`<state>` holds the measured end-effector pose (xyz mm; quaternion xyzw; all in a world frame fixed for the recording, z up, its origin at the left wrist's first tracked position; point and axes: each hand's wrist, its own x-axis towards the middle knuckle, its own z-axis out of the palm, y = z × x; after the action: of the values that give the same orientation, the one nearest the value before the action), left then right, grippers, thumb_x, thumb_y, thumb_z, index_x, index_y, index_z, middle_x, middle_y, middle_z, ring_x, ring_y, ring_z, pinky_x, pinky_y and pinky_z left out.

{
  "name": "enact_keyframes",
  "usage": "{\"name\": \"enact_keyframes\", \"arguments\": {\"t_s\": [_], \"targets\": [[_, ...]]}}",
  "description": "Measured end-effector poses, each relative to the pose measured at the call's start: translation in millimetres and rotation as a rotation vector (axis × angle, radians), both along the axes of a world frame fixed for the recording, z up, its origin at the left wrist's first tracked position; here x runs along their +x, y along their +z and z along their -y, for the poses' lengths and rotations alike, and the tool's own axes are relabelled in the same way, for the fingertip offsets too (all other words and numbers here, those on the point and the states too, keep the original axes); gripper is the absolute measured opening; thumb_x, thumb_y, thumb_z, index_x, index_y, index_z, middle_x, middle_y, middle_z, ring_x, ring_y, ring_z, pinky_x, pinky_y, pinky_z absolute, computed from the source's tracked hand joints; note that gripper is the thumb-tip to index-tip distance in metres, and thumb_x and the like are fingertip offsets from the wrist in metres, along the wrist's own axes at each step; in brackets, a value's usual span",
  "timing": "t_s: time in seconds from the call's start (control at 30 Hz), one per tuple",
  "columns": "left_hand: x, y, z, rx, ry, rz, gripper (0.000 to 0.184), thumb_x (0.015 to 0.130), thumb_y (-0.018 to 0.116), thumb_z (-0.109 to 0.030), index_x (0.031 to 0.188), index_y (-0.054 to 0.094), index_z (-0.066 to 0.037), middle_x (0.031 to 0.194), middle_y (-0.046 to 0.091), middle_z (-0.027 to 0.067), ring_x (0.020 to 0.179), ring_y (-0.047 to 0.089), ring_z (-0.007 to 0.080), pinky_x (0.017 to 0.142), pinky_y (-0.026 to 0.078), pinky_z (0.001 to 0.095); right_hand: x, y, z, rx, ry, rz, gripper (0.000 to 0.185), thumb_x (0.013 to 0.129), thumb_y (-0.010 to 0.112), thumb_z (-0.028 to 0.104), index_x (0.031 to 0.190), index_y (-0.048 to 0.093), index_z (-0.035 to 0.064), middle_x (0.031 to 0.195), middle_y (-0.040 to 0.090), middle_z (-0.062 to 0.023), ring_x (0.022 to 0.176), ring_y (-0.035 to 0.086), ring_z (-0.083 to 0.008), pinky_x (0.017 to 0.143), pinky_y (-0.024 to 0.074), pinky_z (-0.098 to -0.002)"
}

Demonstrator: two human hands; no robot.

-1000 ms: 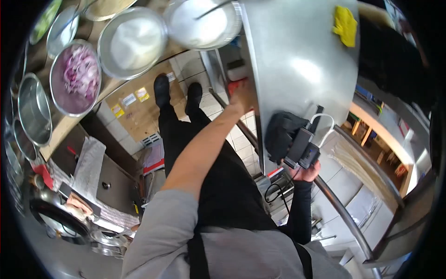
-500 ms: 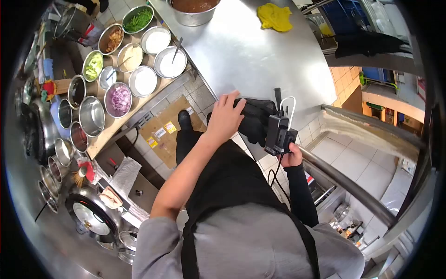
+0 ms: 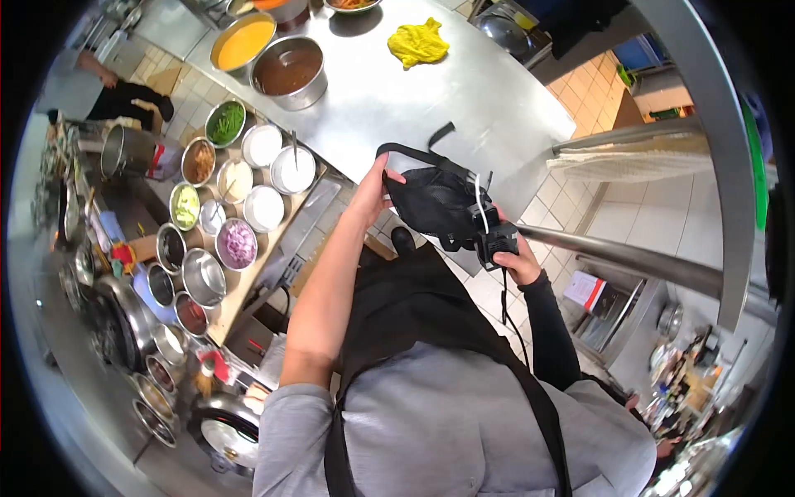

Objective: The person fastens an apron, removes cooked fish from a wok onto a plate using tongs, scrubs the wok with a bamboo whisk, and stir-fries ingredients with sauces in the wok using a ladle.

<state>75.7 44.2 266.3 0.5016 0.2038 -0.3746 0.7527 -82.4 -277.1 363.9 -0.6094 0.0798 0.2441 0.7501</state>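
Note:
A black fabric pouch (image 3: 432,201) with a strap hangs between my hands at the near edge of the steel table (image 3: 364,108). My left hand (image 3: 374,192) grips the pouch's left edge, thumb and fingers closed on it. On the right, my right hand (image 3: 522,259) is wrapped round a small black device (image 3: 497,240). A white cable (image 3: 480,199) runs up from the device, and a black cable hangs below it. The device touches the pouch's right side.
A yellow cloth (image 3: 417,44) and a pot of brown sauce (image 3: 290,73) stand on the table. Bowls of ingredients, such as chopped onion (image 3: 237,244), line the left shelf. A metal rail (image 3: 621,258) crosses at right. Another person (image 3: 108,93) is at upper left.
My left hand has gone from low beside the table to the pouch and taken hold of its edge. The pouch is now lifted and spread. The view has turned, showing more pots.

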Motion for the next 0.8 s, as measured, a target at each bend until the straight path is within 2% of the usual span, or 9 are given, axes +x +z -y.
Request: {"name": "enact_keyframes", "arguments": {"t_s": [0.03, 0.27, 0.3, 0.4, 0.43, 0.6, 0.67, 0.7, 0.8], "targets": [[7, 1, 1, 0.041, -0.048, -0.011, 0.077, 0.1, 0.035, -0.077, 0.082, 0.067, -0.01, 0.101, 0.067, 0.0103, 0.107, 0.06, 0.0282, 0.096, 0.045, 0.0542, 0, 6, -4, -0.034, 0.008, 0.019, 0.107, 0.076, 0.08, 0.021, 0.167, 0.025, 0.0085, 0.143, 0.054, -0.0073, 0.125, 0.053, -0.0179, 0.112, 0.0369, -0.0306], [19, 0, -1, 0.011, -0.025, -0.192, 0.09, 0.098, 0.024, -0.084, 0.097, 0.068, -0.005, 0.107, 0.069, 0.0157, 0.108, 0.063, 0.0313, 0.096, 0.047, 0.0583, -34, 31, -31, -0.337, 0.287, 0.059, 0.11, 0.075, 0.088, 0.028, 0.165, 0.029, 0.0096, 0.152, 0.051, -0.0088, 0.136, 0.048, -0.0194, 0.116, 0.0355, -0.0321], [14, 1, -3, 0.137, -0.042, -0.142, 0.064, 0.104, 0.041, -0.066, 0.107, 0.066, -0.008, 0.102, 0.069, 0.0112, 0.099, 0.066, 0.0273, 0.091, 0.053, 0.0505, -39, 37, -35, -0.285, 0.336, -0.04, 0.108, 0.077, 0.088, 0.029, 0.165, 0.029, 0.0107, 0.158, 0.046, -0.0118, 0.142, 0.044, -0.022, 0.119, 0.0326, -0.0337], [3, 1, -2, 0.408, -0.193, 0.083, 0.031, 0.105, 0.056, -0.041, 0.109, 0.064, -0.011, 0.098, 0.068, 0.0052, 0.086, 0.067, 0.0202, 0.081, 0.056, 0.0376, -56, 29, -43, -0.283, 0.347, -0.053, 0.107, 0.077, 0.087, 0.024, 0.166, 0.029, 0.0125, 0.156, 0.049, -0.0125, 0.142, 0.046, -0.0235, 0.119, 0.0329, -0.0348], [3, -2, -5, 0.432, -0.191, 0.092, 0.014, 0.101, 0.061, -0.022, 0.109, 0.063, -0.012, 0.097, 0.067, 0.0014, 0.079, 0.066, 0.0149, 0.073, 0.057, 0.0306, -56, 27, -44, -0.281, 0.336, -0.047, 0.107, 0.077, 0.087, 0.024, 0.166, 0.028, 0.0128, 0.155, 0.049, -0.0126, 0.142, 0.046, -0.0232, 0.119, 0.0331, -0.0348], [-2, -8, -18, 0.452, -0.111, 0.234, 0.018, 0.096, 0.069, -0.015, 0.111, 0.062, -0.007, 0.097, 0.067, 0.0019, 0.079, 0.066, 0.0136, 0.07, 0.057, 0.0336, -26, 15, -37, -0.265, 0.298, -0.036, 0.107, 0.078, 0.087, 0.022, 0.166, 0.027, 0.0138, 0.158, 0.048, -0.0128, 0.142, 0.046, -0.0224, 0.12, 0.0327, -0.0354], [-1, 4, -19, 0.566, -0.091, 0.267, 0.021, 0.095, 0.071, -0.014, 0.109, 0.061, -0.004, 0.096, 0.067, 0.0029, 0.078, 0.065, 0.0133, 0.069, 0.055, 0.0334, -7, 0, -35, -0.291, 0.167, 0.209, 0.105, 0.08, 0.087, 0.021, 0.166, 0.029, 0.0166, 0.159, 0.047, -0.0131, 0.142, 0.047, -0.0232, 0.119, 0.0349, -0.0353], [2, -31, -30, 0.838, -0.128, 0.464, 0.025, 0.09, 0.073, -0.009, 0.108, 0.059, 0.001, 0.098, 0.065, 0.0103, 0.08, 0.064, 0.0202, 0.073, 0.054, 0.0361, 5, 3, -34, -0.295, 0.129, 0.217, 0.104, 0.08, 0.087, 0.02, 0.166, 0.029, 0.0166, 0.159, 0.047, -0.0135, 0.143, 0.046, -0.0231, 0.119, 0.0342, -0.0354], [-19, 57, -5, 1.154, 0.049, 1.182, 0.03, 0.087, 0.068, -0.004, 0.114, 0.058, 0.006, 0.109, 0.061, 0.024, 0.102, 0.061, 0.0411, 0.087, 0.049, 0.0487, 28, 11, -32, -0.179, -0.032, 0.101, 0.098, 0.084, 0.083, 0.017, 0.166, 0.029, 0.0154, 0.143, 0.059, -0.0114, 0.124, 0.059, -0.019, 0.108, 0.0453, -0.0331]]}}
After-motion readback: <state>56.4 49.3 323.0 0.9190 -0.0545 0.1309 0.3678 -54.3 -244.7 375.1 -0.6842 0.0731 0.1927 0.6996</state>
